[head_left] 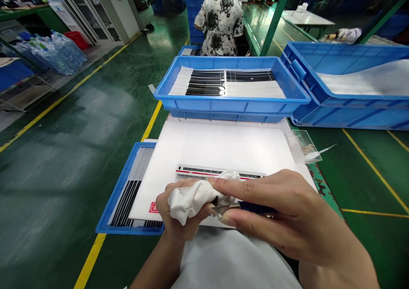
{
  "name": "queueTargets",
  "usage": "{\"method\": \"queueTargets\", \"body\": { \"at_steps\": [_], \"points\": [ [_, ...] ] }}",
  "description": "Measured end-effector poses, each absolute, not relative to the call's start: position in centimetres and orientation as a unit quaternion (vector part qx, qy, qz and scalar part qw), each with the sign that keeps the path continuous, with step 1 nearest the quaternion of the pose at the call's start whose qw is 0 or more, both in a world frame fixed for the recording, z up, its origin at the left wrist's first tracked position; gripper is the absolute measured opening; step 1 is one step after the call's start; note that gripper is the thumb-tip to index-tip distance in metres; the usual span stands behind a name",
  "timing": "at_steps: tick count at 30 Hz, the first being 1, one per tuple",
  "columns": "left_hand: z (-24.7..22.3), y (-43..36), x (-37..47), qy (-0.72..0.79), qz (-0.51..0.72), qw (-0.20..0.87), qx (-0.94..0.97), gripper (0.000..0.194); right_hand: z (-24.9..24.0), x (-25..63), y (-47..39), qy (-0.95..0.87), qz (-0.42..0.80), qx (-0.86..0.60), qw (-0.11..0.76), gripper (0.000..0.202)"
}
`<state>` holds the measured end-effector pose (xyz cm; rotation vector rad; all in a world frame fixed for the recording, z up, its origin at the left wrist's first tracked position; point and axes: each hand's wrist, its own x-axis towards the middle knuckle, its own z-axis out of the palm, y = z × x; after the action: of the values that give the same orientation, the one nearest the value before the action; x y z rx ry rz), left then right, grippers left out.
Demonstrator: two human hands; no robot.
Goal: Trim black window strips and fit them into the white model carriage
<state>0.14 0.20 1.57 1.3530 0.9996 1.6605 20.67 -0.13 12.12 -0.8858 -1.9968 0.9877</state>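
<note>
In my left hand is a crumpled white cloth, with the fingers closed round it. A small dark bit shows between the cloth and the left thumb; what it belongs to is hidden. My right hand grips a utility knife with a dark blue handle, its blade pointing left against the left thumb and cloth. The right forefinger reaches onto the cloth. Just beyond both hands, a long narrow strip, white with a red line and dark windows like a train, lies on the white work board.
A blue crate of black and white strips stands behind the board. Another blue tray sits lower left, and stacked blue crates stand right. A clear box hangs at the board's right edge. A person is beyond the crate.
</note>
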Motion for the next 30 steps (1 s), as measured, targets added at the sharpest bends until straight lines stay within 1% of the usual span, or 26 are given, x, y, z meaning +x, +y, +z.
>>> {"method": "queueTargets", "body": {
  "at_steps": [2,6,11,15,20,26,30],
  "points": [
    [1.8,0.3,0.1,0.383,0.644,0.378,0.543,0.030,12.1,20.6,-0.1,-0.777,0.383,-0.347,0.360,0.041],
    [2.6,0.8,0.2,0.346,0.629,0.378,0.585,0.020,12.0,20.3,0.0,-0.777,0.381,-0.349,0.361,0.035],
    [2.6,1.1,0.2,0.313,0.644,0.360,0.598,0.010,12.1,20.1,0.0,-0.778,0.383,-0.344,0.362,0.034],
    [2.4,1.1,0.1,0.308,0.656,0.348,0.594,0.013,12.2,20.1,0.0,-0.775,0.384,-0.349,0.360,0.038],
    [3.3,1.3,0.2,0.322,0.663,0.321,0.595,0.020,12.2,20.2,0.3,-0.769,0.407,-0.324,0.371,0.045],
    [3.3,1.2,0.2,0.326,0.664,0.301,0.602,0.026,12.1,20.2,0.4,-0.766,0.408,-0.327,0.373,0.041],
    [3.5,1.4,0.5,0.316,0.674,0.304,0.594,0.025,12.2,20.3,0.4,-0.760,0.420,-0.328,0.371,0.043]
  ]
}}
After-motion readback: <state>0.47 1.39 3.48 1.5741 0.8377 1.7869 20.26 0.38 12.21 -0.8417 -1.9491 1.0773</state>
